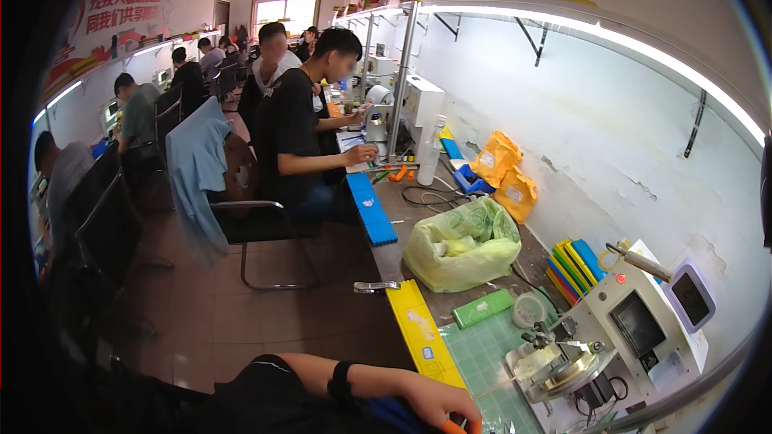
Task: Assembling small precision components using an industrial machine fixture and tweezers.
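My left hand (438, 400) comes in at the lower edge, at the end of a forearm with a black wristband. Its fingers curl down beside the green cutting mat (470, 344). Orange shows at the fingertips; whether it is a covering or a held thing is unclear, as the frame cuts it off. A long yellow strip-shaped tray (416, 323) lies along the bench edge just beyond the hand. Right of the mat stands a white bench machine (599, 305) with a dark screen and a round metal disc (572, 371). My right hand is out of view.
A light-green plastic bag (450, 261) sits open on the bench, with orange packets (498, 157) behind it. Near it are a green case (482, 309), a clear round tub (529, 310) and a blue tray (371, 209). A co-worker (293, 120) sits farther along; a chair (241, 217) stands behind.
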{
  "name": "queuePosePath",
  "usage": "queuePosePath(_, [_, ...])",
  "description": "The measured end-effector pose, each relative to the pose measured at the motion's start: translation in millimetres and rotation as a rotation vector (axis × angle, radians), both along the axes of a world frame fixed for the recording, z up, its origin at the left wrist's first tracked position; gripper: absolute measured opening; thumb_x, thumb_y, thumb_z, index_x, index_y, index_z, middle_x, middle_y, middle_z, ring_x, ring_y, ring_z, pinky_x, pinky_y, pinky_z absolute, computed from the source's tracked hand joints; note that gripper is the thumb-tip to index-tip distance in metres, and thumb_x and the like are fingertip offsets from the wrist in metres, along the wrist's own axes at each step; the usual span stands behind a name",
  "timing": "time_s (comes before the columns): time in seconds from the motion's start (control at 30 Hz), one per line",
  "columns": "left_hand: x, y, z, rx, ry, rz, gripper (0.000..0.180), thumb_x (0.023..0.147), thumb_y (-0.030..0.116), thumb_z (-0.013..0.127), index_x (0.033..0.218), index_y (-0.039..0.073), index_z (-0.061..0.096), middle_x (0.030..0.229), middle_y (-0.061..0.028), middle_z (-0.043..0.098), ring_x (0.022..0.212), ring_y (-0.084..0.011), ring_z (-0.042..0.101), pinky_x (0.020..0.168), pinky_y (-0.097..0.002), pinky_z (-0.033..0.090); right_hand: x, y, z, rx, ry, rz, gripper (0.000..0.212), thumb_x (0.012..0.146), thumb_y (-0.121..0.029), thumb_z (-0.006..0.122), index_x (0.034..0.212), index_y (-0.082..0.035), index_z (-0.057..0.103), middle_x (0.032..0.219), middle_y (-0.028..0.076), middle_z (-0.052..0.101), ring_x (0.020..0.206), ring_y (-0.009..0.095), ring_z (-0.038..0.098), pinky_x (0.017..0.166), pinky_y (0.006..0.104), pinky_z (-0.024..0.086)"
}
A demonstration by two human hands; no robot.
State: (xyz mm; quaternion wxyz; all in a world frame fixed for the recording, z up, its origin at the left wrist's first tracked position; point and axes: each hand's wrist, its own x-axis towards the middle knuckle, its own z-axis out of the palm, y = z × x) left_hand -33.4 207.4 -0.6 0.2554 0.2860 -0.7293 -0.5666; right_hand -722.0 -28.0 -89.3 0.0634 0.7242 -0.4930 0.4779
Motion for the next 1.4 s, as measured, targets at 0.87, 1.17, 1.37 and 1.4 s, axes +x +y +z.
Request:
queuePosePath(0.87, [295.6, 35.2, 155.3, -0.765, -0.192, 1.477, 0.032, 0.106, 0.016, 0.057, 0.136, 0.007, 0.059, 0.099, -0.0070, 0.072, 0.073, -0.0095, 0.065, 0.062, -0.0262, 0.054, 67.7, -104.2, 2.4, 0.097, 0.069, 0.291, 0.041, 0.099, -0.015, 0.066, 0.133, 0.004, 0.052, 0.105, 0.014, 0.066, 0.086, 0.020, 0.061, 0.073, 0.0327, 0.052])
queuePosePath(1.17, [532.7, 146.9, 233.7, -0.222, -0.144, 2.178, 0.100, 0.094, 0.016, 0.070, 0.168, 0.029, 0.004, 0.076, -0.0017, 0.063, 0.050, -0.0053, 0.046, 0.046, -0.0251, 0.036, 125.4, -124.6, 12.5, 0.260, 0.174, 0.514, 0.046, 0.099, -0.016, 0.068, 0.137, 0.003, 0.050, 0.111, 0.015, 0.065, 0.093, 0.022, 0.061, 0.079, 0.0338, 0.052])
queuePosePath(1.37, [534.1, 121.3, 226.4, -0.194, -0.207, 2.200, 0.098, 0.093, 0.012, 0.070, 0.167, 0.033, 0.009, 0.077, -0.0011, 0.062, 0.048, -0.0041, 0.042, 0.046, -0.0248, 0.038, 131.4, -105.9, 13.6, 0.289, 0.158, 0.509, 0.050, 0.098, -0.017, 0.068, 0.139, 0.002, 0.048, 0.115, 0.016, 0.064, 0.098, 0.023, 0.060, 0.082, 0.0346, 0.051])
queuePosePath(1.4, [539.6, 113.1, 227.3, -0.209, -0.218, 2.170, 0.098, 0.093, 0.012, 0.071, 0.167, 0.033, 0.009, 0.079, -0.0017, 0.063, 0.050, -0.0038, 0.044, 0.046, -0.0252, 0.040, 126.0, -100.8, 12.2, 0.288, 0.145, 0.496, 0.051, 0.098, -0.018, 0.068, 0.140, 0.002, 0.048, 0.115, 0.016, 0.064, 0.099, 0.023, 0.060, 0.083, 0.0347, 0.051])
